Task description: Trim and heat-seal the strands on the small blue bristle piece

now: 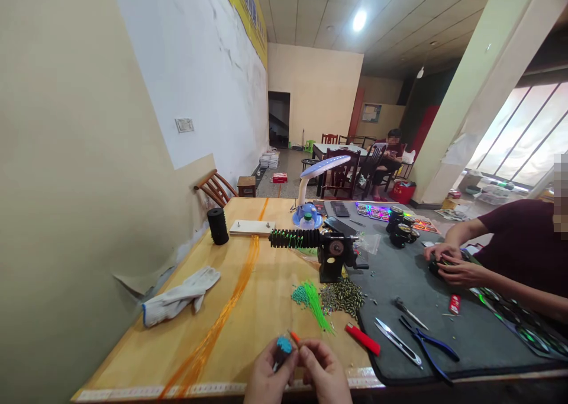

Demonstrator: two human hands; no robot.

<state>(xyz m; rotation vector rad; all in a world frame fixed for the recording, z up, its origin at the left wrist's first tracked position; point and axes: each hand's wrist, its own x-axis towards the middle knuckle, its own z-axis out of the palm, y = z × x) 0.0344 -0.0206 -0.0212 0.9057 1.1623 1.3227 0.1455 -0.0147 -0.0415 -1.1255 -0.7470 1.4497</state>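
Near the table's front edge, my left hand (270,371) is closed around a small dark cylinder with a bright blue top (284,345). Close beside it, my right hand (323,368) pinches a small orange piece with a thin tip (295,336). The fingertips of both hands almost meet. Just beyond them lie bright green strands (316,306), a pile of small teal beads (300,295) and a heap of dark, metallic-looking small pieces (350,296). A red lighter-like object (362,339) lies to the right of my right hand.
A black hand-cranked winder (335,256) carries a ribbed spool (295,238) wound with green. Orange strands (237,291) cross the wood at left, near a white glove (181,297). Scissors (398,342) and pliers (428,348) lie on the grey mat. A co-worker (510,250) sits at right.
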